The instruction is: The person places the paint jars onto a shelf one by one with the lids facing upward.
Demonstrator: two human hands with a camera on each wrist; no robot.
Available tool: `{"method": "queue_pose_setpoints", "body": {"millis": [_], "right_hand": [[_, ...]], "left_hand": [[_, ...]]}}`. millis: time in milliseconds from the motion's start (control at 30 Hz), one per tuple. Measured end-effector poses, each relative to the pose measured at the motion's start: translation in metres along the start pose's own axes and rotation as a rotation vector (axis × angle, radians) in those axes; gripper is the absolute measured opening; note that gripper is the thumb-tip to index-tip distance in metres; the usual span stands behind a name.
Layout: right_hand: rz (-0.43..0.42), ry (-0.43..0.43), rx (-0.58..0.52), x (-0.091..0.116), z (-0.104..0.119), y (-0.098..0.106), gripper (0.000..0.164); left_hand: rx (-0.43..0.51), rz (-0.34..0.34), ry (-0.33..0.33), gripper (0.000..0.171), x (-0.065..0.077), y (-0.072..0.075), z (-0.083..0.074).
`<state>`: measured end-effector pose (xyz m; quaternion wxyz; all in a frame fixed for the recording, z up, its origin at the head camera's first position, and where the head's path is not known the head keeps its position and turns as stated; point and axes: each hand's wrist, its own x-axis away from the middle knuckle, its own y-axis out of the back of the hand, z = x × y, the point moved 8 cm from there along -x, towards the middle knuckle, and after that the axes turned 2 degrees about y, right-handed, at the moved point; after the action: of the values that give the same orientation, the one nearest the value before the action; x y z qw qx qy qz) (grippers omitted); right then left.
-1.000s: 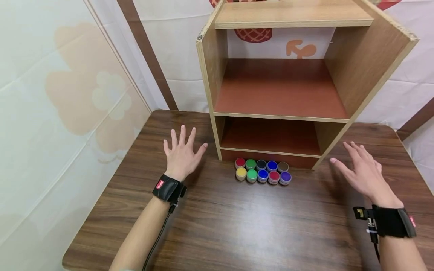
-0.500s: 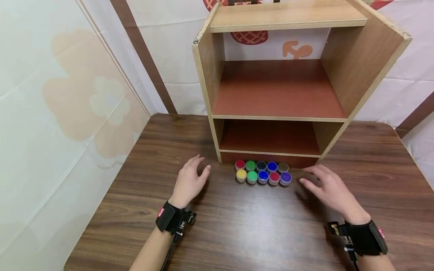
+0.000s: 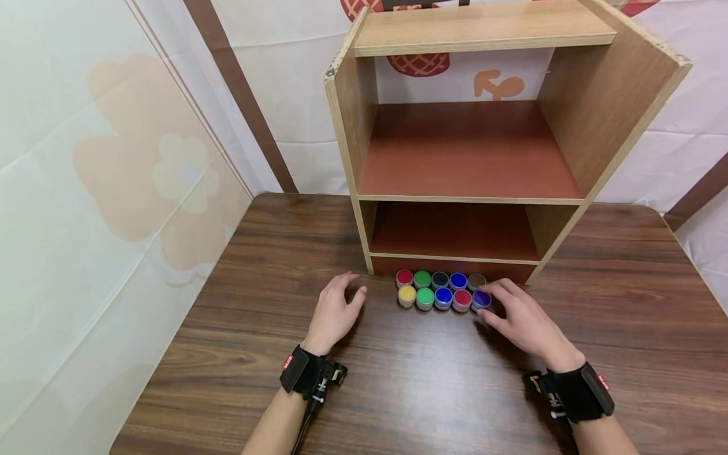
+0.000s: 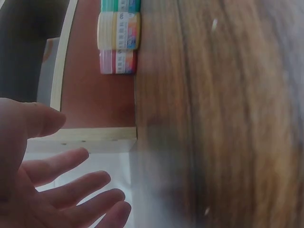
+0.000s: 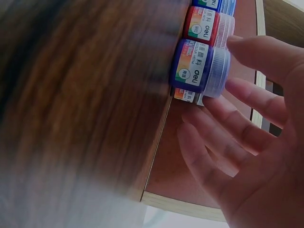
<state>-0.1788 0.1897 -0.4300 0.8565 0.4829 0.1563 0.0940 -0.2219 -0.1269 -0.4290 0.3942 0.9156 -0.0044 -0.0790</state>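
Right hand (image 3: pixel 524 321) unclenched, loosely spread at purple jar (image 5: pixel 192 69), contact unclear; left hand (image 3: pixel 334 314) relaxed, gently curved.

- Head: looks forward and down from above at six o'clock, far enough back to hold the whole shelf unit's (image 3: pixel 472 151) lower tiers and most of the tabletop (image 3: pixel 398 392).
- Left wrist: close by the left hand (image 3: pixel 332 318), turned sideways, tabletop at three; shares the yellow jar (image 4: pixel 118 31), at eleven, with head.
- Right wrist: close by the right hand (image 3: pixel 529 322), sideways, tabletop at nine; shares the purple jar (image 5: pixel 199 69), between one and two, with head.
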Motion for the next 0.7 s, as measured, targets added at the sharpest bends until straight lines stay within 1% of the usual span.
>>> {"method": "queue_pose_setpoints", "body": {"millis": [233,433,533,700], "right_hand": [[0.001,0.012,0.017,-0.001,0.001,0.000,0.039],[0.006,0.019,0.043,-0.002,0.002,-0.002,0.038],[0.001,0.026,0.062,-0.003,0.003,-0.002,0.037],[-0.002,0.030,0.096,-0.005,0.003,-0.003,0.037]], "left_hand": [[0.008,-0.001,0.001,0.039,-0.002,-0.005,-0.001],[0.055,-0.014,0.002,0.040,-0.005,-0.009,-0.004],[0.078,-0.046,0.015,0.039,-0.008,-0.009,-0.005],[0.173,-0.118,0.053,0.038,-0.013,-0.008,-0.004]]}}
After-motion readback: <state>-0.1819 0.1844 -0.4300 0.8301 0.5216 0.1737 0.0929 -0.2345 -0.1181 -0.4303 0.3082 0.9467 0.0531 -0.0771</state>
